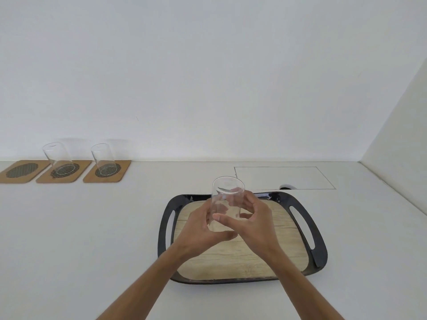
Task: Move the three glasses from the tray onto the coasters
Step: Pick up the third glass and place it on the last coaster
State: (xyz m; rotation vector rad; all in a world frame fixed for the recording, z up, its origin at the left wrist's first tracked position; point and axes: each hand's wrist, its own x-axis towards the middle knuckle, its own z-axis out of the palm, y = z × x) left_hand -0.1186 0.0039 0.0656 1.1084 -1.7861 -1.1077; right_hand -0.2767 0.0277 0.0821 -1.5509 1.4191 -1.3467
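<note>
- The white table (92,227) runs back to a plain white wall (208,65), with a second wall closing in along the right side.
- A thin-lined rectangle (285,177) is marked on the table top behind the tray, with a small dark-and-white round object at its near edge; I cannot tell what that is.
- The black serving tray (320,248) sits to the right of centre, with a slot handle at each end and a pale wood-grain floor; nothing stands on the part of the floor that shows.
- Both bare forearms reach in from the bottom edge and meet over the tray.
- The left hand (201,229) wraps the lower part of the third glass (227,199) from the left, thumb curled across the front.
- The right hand (251,220) closes on the same glass from the right, thumb pointing left across it and fingers curved round the far side.
- That clear glass is upright between the two hands, above the far half of the tray; whether its base touches the tray is hidden by the hands.
- Three cork coasters with dark mesh centres lie in a row at far left, near the wall.
- The left coaster (22,170) is bare.
- The middle coaster (63,172) carries a clear glass (56,155).
- The right coaster (107,170) carries another glass (101,155).
</note>
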